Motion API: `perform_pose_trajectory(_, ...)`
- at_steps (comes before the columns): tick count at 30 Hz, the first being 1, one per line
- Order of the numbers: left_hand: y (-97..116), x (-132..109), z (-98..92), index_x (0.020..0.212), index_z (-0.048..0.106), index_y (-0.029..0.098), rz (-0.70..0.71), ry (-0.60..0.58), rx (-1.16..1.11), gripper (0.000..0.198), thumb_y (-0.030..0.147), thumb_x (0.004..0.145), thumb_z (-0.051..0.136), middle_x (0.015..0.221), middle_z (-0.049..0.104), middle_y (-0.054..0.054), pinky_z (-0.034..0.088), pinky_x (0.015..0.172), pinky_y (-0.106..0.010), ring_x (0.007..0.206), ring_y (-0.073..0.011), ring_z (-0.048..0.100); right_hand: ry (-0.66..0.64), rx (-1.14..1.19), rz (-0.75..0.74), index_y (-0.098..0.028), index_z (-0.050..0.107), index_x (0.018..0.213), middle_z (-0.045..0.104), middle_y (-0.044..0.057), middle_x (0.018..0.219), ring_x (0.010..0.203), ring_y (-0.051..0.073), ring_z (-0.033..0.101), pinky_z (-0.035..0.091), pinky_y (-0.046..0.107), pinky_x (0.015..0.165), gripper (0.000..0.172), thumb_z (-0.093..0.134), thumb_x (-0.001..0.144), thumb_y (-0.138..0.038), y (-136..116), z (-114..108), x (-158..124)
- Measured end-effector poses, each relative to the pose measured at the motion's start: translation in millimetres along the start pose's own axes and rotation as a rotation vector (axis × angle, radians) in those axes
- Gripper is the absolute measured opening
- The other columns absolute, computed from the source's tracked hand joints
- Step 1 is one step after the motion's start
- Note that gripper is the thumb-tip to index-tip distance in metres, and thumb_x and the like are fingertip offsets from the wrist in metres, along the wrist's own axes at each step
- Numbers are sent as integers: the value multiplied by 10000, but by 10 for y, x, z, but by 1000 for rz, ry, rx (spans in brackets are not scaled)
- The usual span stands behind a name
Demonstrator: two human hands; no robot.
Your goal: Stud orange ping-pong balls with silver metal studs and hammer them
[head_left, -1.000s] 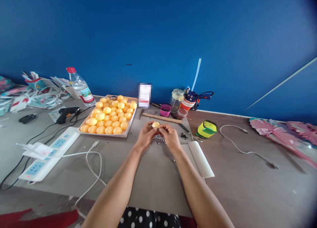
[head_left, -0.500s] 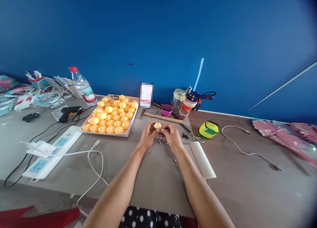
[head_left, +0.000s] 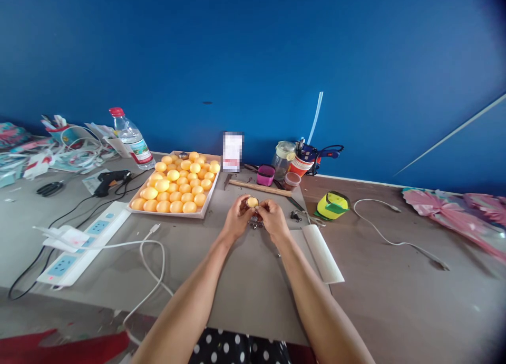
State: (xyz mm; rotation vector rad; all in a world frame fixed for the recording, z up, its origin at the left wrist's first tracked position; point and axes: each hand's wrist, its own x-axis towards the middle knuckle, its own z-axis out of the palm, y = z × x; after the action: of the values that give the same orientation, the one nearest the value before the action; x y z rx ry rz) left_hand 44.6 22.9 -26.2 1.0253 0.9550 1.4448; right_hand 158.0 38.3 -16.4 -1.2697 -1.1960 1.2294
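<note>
At the middle of the table, my left hand is closed on a yellow-orange ball with a dark rim around it. My right hand meets it from the right, its fingers pinched at the ball's lower right edge; whatever small thing they hold is hidden. Small shiny metal pieces lie on the table beneath the hands. To the left, a shallow box holds many orange balls.
Behind the hands lie a hammer, a purple container and a lidded jar. A white roll and a yellow-green item are right. A power strip, glue gun and bottle stand left.
The view has shifted very slightly. My fingers have moved a little around the ball, which both hands keep at nearly the same place.
</note>
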Motion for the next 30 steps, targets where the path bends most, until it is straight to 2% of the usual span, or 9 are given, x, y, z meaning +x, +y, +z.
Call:
perform_pose_trajectory(5,35,-9,17,1095,489,166,-44,18,-122,533,319,641,723,966,616,-54,474,714,-269,773,-131,582,-129,263,23,-198,459,685,490,-61,571,503,85,446,355,220,516,258,644,603,-359,-55,-20,5)
perform_pose_trajectory(8,50,8,11,1073,497,169,-73,39,-208,530,304,622,740,920,610,-27,471,703,-259,720,-110,582,-174,274,19,-196,480,720,489,-62,579,502,87,450,377,231,538,264,642,606,-371,-79,-96,32)
perform_pose_trajectory(10,54,23,-3,1058,503,169,-100,56,-227,516,316,624,738,884,606,-14,468,686,-261,658,-95,578,-150,133,-22,-189,527,782,500,-57,569,506,100,459,389,243,552,233,604,644,-360,-72,-174,70)
perform_pose_trajectory(12,55,34,-20,1053,509,173,-103,71,-224,506,326,627,735,876,608,-9,463,678,-257,635,-89,577,-86,-145,-113,-178,583,804,543,-30,592,556,120,492,409,261,604,179,553,688,-311,-49,-253,112)
perform_pose_trajectory(14,49,41,-33,1055,514,176,-88,78,-204,495,333,636,727,877,614,-10,458,669,-253,625,-88,574,-60,-419,-225,-184,627,821,624,15,767,708,146,551,420,284,721,163,537,706,-255,-22,-307,136)
perform_pose_trajectory(17,35,44,-46,1060,524,175,-68,90,-142,470,354,663,702,856,627,-17,453,661,-249,616,-92,574,-74,-757,-312,-189,654,939,622,60,929,827,167,568,402,287,785,245,499,750,-193,9,-310,114)
perform_pose_trajectory(20,30,45,-49,1049,527,175,-60,99,-86,440,364,682,682,818,630,-15,446,648,-243,608,-95,577,-110,-1019,-291,-205,634,1062,595,87,993,880,188,569,382,288,778,320,472,787,-179,25,-241,54)
perform_pose_trajectory(25,56,39,-40,1029,508,163,-19,76,-36,421,352,692,675,753,608,-1,436,610,-226,591,-95,574,-170,-1162,-308,-257,610,1085,577,74,971,933,203,536,353,284,747,294,451,839,-232,36,-118,-24)
perform_pose_trajectory(30,75,26,-20,997,488,158,-8,85,-14,435,322,656,703,848,614,-22,456,625,-237,599,-90,568,-204,-1247,-393,-234,613,1016,561,85,982,918,213,493,333,293,723,238,449,844,-247,46,-58,-63)
